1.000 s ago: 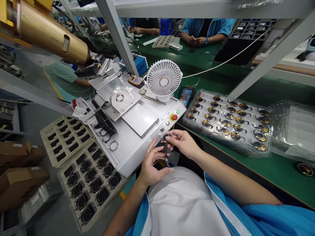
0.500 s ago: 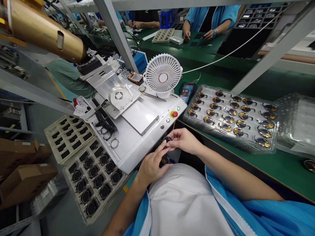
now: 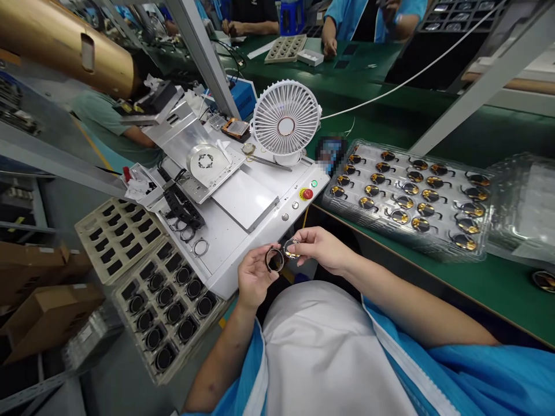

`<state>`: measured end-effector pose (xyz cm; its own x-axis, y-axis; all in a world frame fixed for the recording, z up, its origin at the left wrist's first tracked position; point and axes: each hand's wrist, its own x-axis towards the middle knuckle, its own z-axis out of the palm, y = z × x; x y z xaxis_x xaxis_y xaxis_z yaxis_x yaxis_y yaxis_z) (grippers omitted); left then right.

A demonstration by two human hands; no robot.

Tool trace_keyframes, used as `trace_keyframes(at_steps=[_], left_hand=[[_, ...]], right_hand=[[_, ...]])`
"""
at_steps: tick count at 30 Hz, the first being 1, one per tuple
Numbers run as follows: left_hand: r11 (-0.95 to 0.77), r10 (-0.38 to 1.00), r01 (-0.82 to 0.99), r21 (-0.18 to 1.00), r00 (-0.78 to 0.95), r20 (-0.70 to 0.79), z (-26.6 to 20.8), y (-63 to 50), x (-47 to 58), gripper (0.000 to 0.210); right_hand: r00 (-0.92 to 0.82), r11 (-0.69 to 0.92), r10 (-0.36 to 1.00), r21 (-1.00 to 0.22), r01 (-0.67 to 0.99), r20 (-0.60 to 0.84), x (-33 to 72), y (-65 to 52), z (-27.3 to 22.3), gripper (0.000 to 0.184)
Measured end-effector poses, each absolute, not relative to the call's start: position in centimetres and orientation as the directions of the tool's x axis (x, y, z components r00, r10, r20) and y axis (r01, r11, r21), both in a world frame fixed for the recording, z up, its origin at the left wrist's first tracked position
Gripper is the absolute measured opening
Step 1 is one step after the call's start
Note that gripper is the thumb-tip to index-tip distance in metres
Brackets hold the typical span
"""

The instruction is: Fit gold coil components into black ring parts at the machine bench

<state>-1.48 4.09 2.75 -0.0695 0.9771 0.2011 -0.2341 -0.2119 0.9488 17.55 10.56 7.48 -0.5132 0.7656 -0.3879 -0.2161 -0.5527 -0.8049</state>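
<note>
My left hand [image 3: 254, 278] grips a dark round watch case [image 3: 267, 260], its open ring turned toward me, with fingers along one side and thumb below. Just to the right, my right hand [image 3: 323, 248] pinches a small round display part [image 3: 291, 249] with a shiny gold and silver face. The two parts are side by side with their edges very close; whether they touch I cannot tell. Both hands are above my lap, in front of the white machine bench [image 3: 217, 271]. Similar gold and black discs with curved tails lie in the clear plastic tray [image 3: 390, 151] on the right.
A white fan [image 3: 286, 118] stands on the machine, near a red stop button [image 3: 307, 194] and a metal fixture [image 3: 208, 164]. On the left is a tray [image 3: 147, 352] of dark round cases, beside a beige tray [image 3: 97, 254]. Co-workers sit across the green table [image 3: 359, 95].
My hands have moved apart; the left has turned upward, showing the watch case ring, and the right now shows the round display part. Across the table, a co-worker's hand has lifted.
</note>
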Motion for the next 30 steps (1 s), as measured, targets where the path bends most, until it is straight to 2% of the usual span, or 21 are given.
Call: trace_keyframes(at_steps=[4,10,16,22,25,30], left_hand=[[-0.206,0.975,-0.311,0.928,-0.15,0.166,2.2,3.8,-1.0,0.052],[-0.202,0.974,-0.277,0.939,-0.158,0.162,1.8,3.3,-1.1,0.057],[-0.265,0.956,-0.296,0.918,-0.205,0.21,1.7,3.4,-1.3,0.055],[-0.284,0.951,-0.285,0.916,-0.209,0.229,1.0,3.2,-1.6,0.056],[-0.242,0.955,-0.249,0.938,-0.231,0.185,0.7,3.1,-1.8,0.057],[-0.238,0.949,-0.253,0.938,-0.265,0.169,0.4,2.8,-1.9,0.058]], right_hand=[[-0.541,-0.644,0.71,-0.726,-0.24,-0.451,16.0,9.2,8.0,0.049],[-0.446,-0.517,0.814,-0.815,-0.262,-0.373,14.3,8.0,8.8,0.044],[-0.424,-0.416,0.851,-0.891,-0.181,-0.311,13.7,7.8,9.0,0.032],[-0.426,-0.408,0.853,-0.893,-0.188,-0.301,13.4,7.7,8.6,0.032],[-0.422,-0.419,0.851,-0.889,-0.186,-0.313,13.3,7.6,8.6,0.034],[-0.456,-0.486,0.821,-0.84,-0.242,-0.344,13.0,7.7,8.4,0.041]])
